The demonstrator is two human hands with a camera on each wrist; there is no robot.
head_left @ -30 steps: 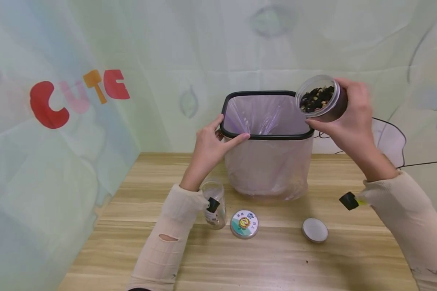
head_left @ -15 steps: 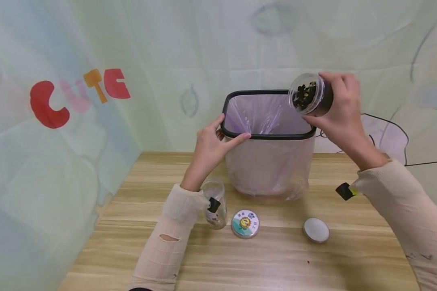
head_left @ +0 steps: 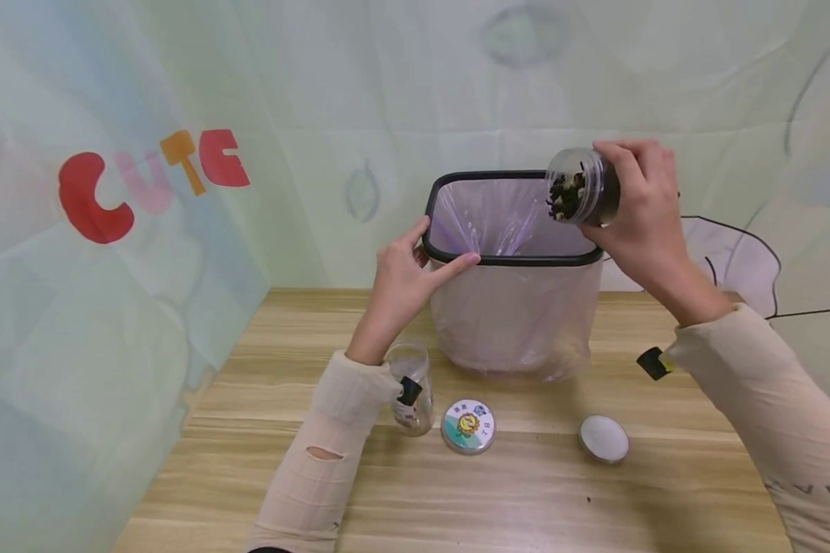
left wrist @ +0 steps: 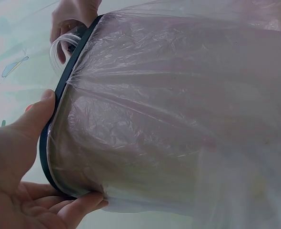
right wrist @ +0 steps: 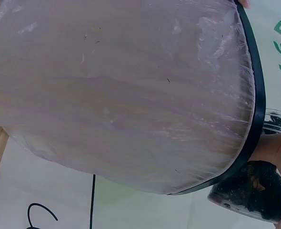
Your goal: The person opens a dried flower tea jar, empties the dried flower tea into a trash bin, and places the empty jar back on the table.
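The right hand [head_left: 639,207] is wrapped around a clear plastic jar [head_left: 581,196], fingers over the top and thumb beneath, and holds it tipped on its side with the open mouth facing left over the right rim of the lined waste bin [head_left: 515,261]. This attitude puts the mouth above the bin's opening, so in my judgement anything that spills would fall inside the liner rather than on the table. The jar's contents, a dark mix with some pale pieces [head_left: 566,196], sit at the mouth; none is seen falling. In the right wrist view the jar [right wrist: 255,188] lies just outside the black rim band [right wrist: 257,109], close against it, with dark material packed along its lower side. The left hand [head_left: 408,276] rests against the bin's left front corner, thumb on the rim and fingers spread along the liner; the left wrist view confirms the thumb [left wrist: 38,112] and fingers [left wrist: 83,202] bracketing the rim without curling round it, which I read as steadying the light bin against tipping. A second clear jar [head_left: 410,388], apparently nearly empty, stands on the wooden table [head_left: 512,499] beside the left forearm. Two lids lie in front of the bin: a printed lid [head_left: 467,425] and a plain pale lid [head_left: 603,438], well apart.
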